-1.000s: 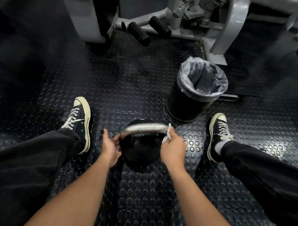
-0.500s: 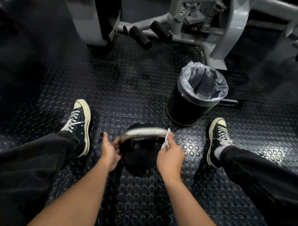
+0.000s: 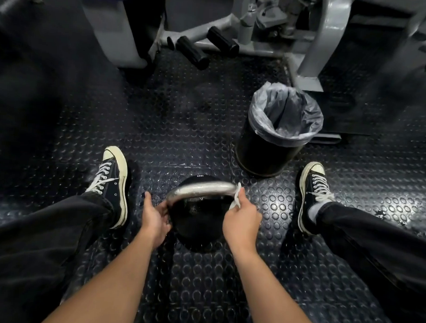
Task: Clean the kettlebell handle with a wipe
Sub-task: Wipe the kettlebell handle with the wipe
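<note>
A black kettlebell stands on the studded floor between my feet, its silver handle arching across the top. My left hand grips the left end of the handle where it meets the ball. My right hand pinches a white wipe around the handle's right end; most of the wipe is hidden under my fingers.
A black bin with a grey liner stands just beyond and to the right of the kettlebell. My left shoe and right shoe flank it. A grey gym machine frame with black foam rollers fills the back.
My right hand with the wipe has shifted slightly down the right end of the handle. The left hand keeps its grip. The view has tilted down a little.
</note>
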A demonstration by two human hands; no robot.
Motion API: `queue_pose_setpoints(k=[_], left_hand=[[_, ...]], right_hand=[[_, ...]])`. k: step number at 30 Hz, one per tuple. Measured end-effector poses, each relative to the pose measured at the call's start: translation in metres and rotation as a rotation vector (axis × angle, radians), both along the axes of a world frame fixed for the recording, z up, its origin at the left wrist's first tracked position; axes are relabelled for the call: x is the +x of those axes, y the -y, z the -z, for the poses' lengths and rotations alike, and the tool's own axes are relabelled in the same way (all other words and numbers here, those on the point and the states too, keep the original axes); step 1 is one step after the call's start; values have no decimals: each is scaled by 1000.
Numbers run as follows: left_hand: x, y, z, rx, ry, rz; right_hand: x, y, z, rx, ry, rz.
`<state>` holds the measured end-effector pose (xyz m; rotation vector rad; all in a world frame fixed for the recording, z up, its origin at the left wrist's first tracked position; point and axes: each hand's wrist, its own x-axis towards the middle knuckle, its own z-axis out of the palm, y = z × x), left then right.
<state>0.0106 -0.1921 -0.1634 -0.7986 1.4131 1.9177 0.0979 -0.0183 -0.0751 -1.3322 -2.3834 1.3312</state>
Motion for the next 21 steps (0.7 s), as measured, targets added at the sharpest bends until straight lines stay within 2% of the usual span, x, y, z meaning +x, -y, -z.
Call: queue_pose_setpoints(k=[14,21], left_hand=[[3,-2,-4,29,12,5],[1,-4,-3,24,29,-28]], right_hand=[[-6,4,-12,87,-11,-58],[5,2,4,12,42,-20]])
